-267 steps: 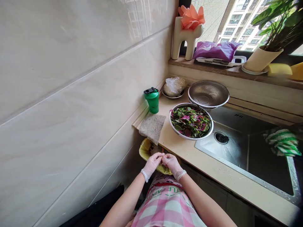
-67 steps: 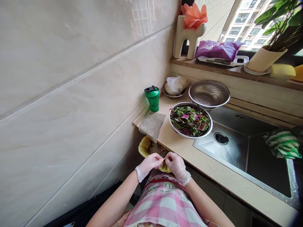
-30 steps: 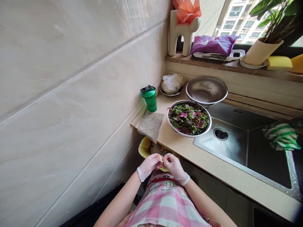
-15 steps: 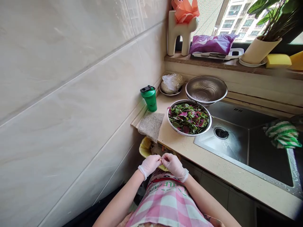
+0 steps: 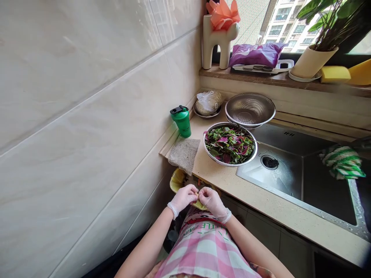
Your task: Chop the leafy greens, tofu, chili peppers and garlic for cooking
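Gloved left hand [image 5: 183, 198] and right hand [image 5: 212, 200] meet, fingers pinched on small yellowish piece [image 5: 198, 195] (too small to identify) over yellow-lined bin [image 5: 176, 181]; bowl of amaranth leaves [image 5: 229, 144] on bench at 1 o'clock.

clear disposable gloves on both hands, pink-and-white checked apron [image 5: 204, 253].

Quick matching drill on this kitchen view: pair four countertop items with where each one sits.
Things:
1. green bottle
2. empty colander
3. bowl of leafy greens
4. grey cloth

Places:
a. draped over the counter's edge
b. beside the sink's near-left corner
c. against the tiled wall
d. behind the greens, below the windowsill

Pairs: 1-c, 2-d, 3-b, 4-a
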The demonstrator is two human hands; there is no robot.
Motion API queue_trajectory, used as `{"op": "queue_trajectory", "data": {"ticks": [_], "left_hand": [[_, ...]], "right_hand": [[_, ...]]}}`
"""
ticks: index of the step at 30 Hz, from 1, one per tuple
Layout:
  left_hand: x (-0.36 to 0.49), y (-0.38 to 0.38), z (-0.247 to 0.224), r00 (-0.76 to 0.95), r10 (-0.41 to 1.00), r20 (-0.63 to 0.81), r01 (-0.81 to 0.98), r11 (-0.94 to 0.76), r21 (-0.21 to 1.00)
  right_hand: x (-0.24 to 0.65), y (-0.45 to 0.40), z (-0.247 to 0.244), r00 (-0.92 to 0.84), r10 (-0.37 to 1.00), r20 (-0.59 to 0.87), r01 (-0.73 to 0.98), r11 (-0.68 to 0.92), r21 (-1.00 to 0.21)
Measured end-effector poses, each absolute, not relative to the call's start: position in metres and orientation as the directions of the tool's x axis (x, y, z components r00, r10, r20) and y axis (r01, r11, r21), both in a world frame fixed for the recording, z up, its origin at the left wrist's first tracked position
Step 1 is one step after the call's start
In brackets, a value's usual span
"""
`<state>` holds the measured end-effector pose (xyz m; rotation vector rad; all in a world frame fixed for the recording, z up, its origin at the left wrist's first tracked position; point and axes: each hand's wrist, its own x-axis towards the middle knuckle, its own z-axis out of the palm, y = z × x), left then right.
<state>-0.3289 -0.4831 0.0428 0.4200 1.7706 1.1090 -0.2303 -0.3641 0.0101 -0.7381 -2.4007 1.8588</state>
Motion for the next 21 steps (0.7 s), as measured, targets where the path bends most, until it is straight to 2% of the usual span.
{"op": "queue_trajectory", "data": {"ticks": [2,4,7,10,13,17,21], "left_hand": [[-0.324,-0.483,0.037,-0.503,0.661,-0.558,-0.357,0.429,0.83],[-0.318,-0.482,0.033,-0.531,0.649,-0.545,-0.435,0.343,0.832],[-0.312,-0.482,0.031,-0.558,0.63,-0.541,-0.48,0.286,0.829],[-0.31,-0.483,0.032,-0.592,0.598,-0.54,-0.46,0.3,0.836],[-0.311,-0.486,0.033,-0.632,0.601,-0.489,-0.364,0.327,0.872],[-0.315,-0.489,0.033,-0.663,0.658,-0.357,-0.12,0.378,0.918],[-0.316,-0.492,0.035,-0.677,0.699,-0.231,0.151,0.439,0.886]], "right_hand": [[-0.23,-0.367,0.008,-0.878,0.39,-0.277,0.35,0.131,-0.927],[-0.229,-0.369,0.007,-0.875,0.392,-0.284,0.343,0.087,-0.935],[-0.228,-0.37,0.007,-0.869,0.395,-0.298,0.336,0.028,-0.941],[-0.229,-0.37,0.006,-0.855,0.405,-0.324,0.341,-0.031,-0.94],[-0.231,-0.369,0.006,-0.847,0.395,-0.357,0.347,-0.098,-0.933],[-0.233,-0.368,0.008,-0.847,0.346,-0.404,0.361,-0.185,-0.914],[-0.234,-0.368,0.009,-0.836,0.332,-0.437,0.379,-0.226,-0.897]]}}
